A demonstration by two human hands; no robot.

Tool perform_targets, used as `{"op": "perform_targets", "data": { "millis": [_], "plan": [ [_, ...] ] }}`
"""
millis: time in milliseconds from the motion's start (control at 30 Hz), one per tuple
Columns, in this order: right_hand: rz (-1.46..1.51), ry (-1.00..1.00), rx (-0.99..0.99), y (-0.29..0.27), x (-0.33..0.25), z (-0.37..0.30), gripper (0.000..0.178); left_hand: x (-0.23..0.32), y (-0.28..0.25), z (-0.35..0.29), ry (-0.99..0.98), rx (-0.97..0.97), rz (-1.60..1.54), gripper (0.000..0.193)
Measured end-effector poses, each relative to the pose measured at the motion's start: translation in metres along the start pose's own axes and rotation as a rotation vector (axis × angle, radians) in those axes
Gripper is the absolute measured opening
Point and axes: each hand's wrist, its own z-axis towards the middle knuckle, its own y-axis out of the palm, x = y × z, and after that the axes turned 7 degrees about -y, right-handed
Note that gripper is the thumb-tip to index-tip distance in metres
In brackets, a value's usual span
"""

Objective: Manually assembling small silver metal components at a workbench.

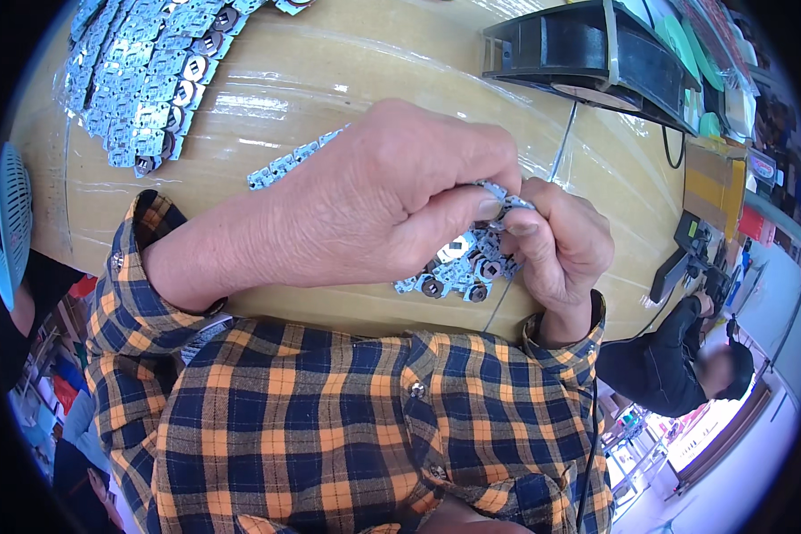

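Both my hands meet over the table, closed in a pinch. Between the thumb and fingers of my left hand (409, 187) is one end of a small light-blue circuit board (507, 201). My right hand (562, 240) pinches the other end, its thumb close to the left thumb. Just below them lies a cluster of similar circuit boards (463, 274) with round dark and silver parts, partly hidden by my left hand. A strip of joined boards (295, 158) runs out from behind my left wrist; its far part is hidden.
A large pile of circuit board strips (142, 80) covers the table's far left. At the far right stands a black curved holder (587, 49), with a cardboard box (714, 182) nearby. A light-blue slotted fan-like object (12, 222) is at the left edge. A person in dark clothes (667, 360) is at the right.
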Motion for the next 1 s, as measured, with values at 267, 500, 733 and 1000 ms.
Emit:
{"op": "perform_targets", "data": {
  "millis": [267,500,733,1000],
  "plan": [
    [0.926,0.525,0.185,0.007,-0.014,-0.003,0.041,0.015,-0.01,0.005,-0.566,-0.144,-0.702,0.012],
    [1.092,0.602,0.306,0.008,-0.012,0.001,0.04,0.004,-0.004,0.004,-0.606,-0.099,-1.0,0.019],
    [0.767,0.535,0.337,0.01,-0.012,0.001,0.037,0.006,0.004,-0.001,-0.103,0.136,-0.217,0.021],
    [0.577,0.449,0.152,0.01,-0.017,-0.007,0.037,0.005,0.005,0.0,0.165,0.333,0.247,0.021]
  ]
}}
